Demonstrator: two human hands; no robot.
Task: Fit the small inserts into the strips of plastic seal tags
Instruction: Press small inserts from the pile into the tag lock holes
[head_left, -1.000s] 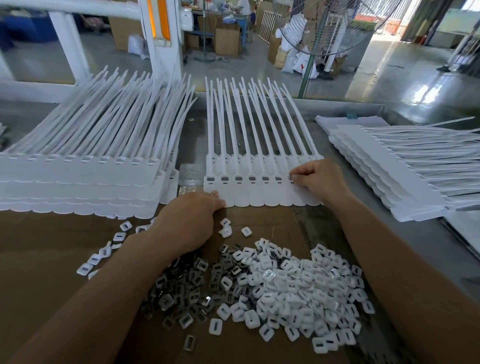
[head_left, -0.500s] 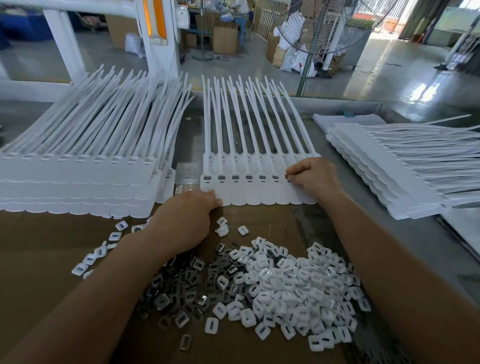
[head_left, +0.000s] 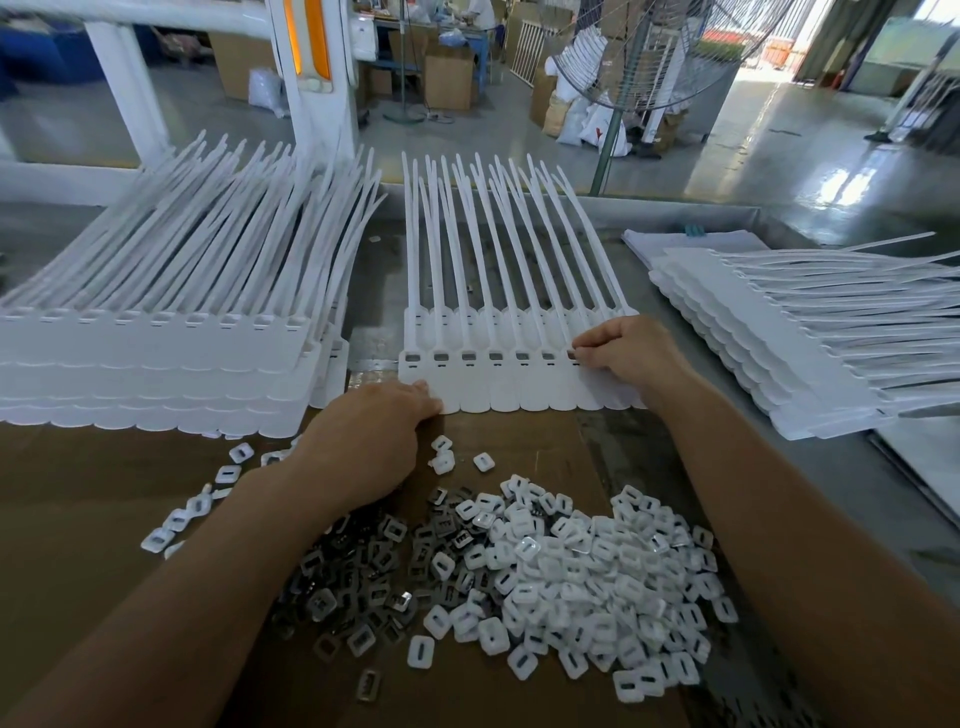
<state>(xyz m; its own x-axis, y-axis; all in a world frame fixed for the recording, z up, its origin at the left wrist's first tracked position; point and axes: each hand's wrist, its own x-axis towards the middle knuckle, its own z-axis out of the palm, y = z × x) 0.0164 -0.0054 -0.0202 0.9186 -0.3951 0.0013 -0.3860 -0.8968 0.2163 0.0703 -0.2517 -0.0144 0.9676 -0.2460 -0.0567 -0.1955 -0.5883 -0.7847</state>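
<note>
barely anything has moved over the last second — the right hand (head_left: 628, 358) stays at the same socket, the seventh from the left on the strip of seal tags (head_left: 519, 387), thumb and forefinger pinched tight on what i take to be an insert, hidden under the fingertips. the left hand (head_left: 363, 436) keeps its relaxed fingers pressed on the strip's near left corner. six sockets to the left show grey fills, so this one is probably being seated and is taking some pressing. the pile of loose inserts (head_left: 571, 571) lies just behind the hands on the cardboard sheet (head_left: 78, 493) — stacked strips (head_left: 156, 364) sit to the left, more (head_left: 779, 338) to the right.
</note>
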